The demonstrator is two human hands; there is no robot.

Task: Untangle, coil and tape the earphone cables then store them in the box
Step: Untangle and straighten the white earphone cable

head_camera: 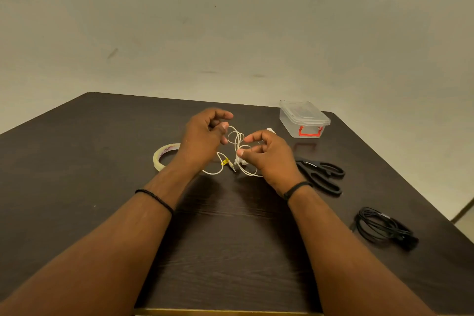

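Observation:
A tangled white earphone cable [238, 141] hangs in loops between my two hands above the dark table [89, 161]. My left hand [205, 133] pinches one end of it near the top loop. My right hand [269, 154] pinches the cable lower down, by the earbuds. The cable's plug, with a yellow tag [225, 161], rests on the table between my wrists. A coiled black earphone cable [382, 228] lies at the right, apart from both hands. The clear plastic box [304, 118] with a red latch stands shut at the back right.
A roll of clear tape [164, 156] lies left of my left wrist. Black scissors [320, 172] lie just right of my right hand. The table's far edge meets a plain wall; its right edge runs past the black cable.

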